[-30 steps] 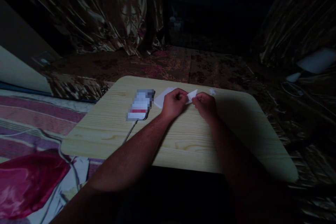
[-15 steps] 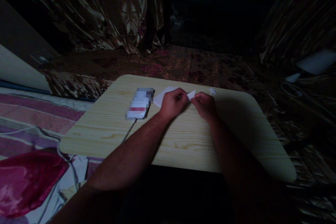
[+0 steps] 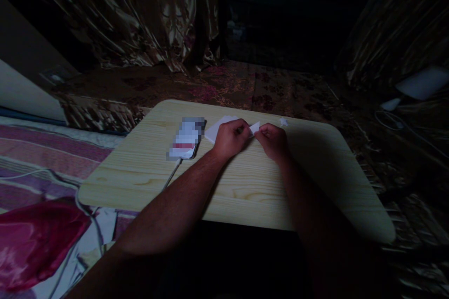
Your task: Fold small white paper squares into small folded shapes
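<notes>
Between my two hands is a small folded piece of white paper (image 3: 254, 128), its pointed tip showing above the fingers. My left hand (image 3: 231, 138) pinches its left end, thumb and forefinger closed. At its right edge, the fingertips of my right hand (image 3: 272, 140) are closed on the same paper. Behind my left hand lies a stack of white paper (image 3: 217, 129), partly covered by that hand. A small crumpled or folded white paper piece (image 3: 284, 122) lies beyond my right hand.
A phone (image 3: 186, 138) with a blurred screen lies left of my hands on the wooden-topped table (image 3: 252, 196), its cable (image 3: 171, 175) running toward me. A pink bag-like item (image 3: 38, 238) rests on the striped bedding. At the right stands a white lamp (image 3: 423, 81).
My hands and the folded paper have barely moved; the paper's visible tip has shifted slightly left and down. Both hands keep their hold.
</notes>
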{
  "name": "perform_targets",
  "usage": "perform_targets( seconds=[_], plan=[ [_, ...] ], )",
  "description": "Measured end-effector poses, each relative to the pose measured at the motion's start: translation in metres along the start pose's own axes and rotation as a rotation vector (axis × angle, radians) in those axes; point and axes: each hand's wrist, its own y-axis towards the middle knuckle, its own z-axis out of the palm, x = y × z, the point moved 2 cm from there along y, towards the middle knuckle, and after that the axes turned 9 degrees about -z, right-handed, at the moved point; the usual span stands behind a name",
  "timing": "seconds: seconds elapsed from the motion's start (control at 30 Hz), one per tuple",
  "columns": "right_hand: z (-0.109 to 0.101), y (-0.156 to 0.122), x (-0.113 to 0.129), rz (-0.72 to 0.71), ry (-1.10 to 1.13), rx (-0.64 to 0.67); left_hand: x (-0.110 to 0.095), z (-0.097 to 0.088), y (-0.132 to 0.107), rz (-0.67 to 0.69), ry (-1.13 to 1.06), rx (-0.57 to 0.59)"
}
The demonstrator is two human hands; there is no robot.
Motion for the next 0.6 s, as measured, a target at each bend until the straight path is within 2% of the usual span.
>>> perform_targets(
  seconds=[0.6],
  plan=[
    [0.0005, -0.001, 0.0039, 0.021, -0.006, -0.01, 0.0016, 0.0022, -0.0004, -0.07, -0.089, 0.0]
  ],
)
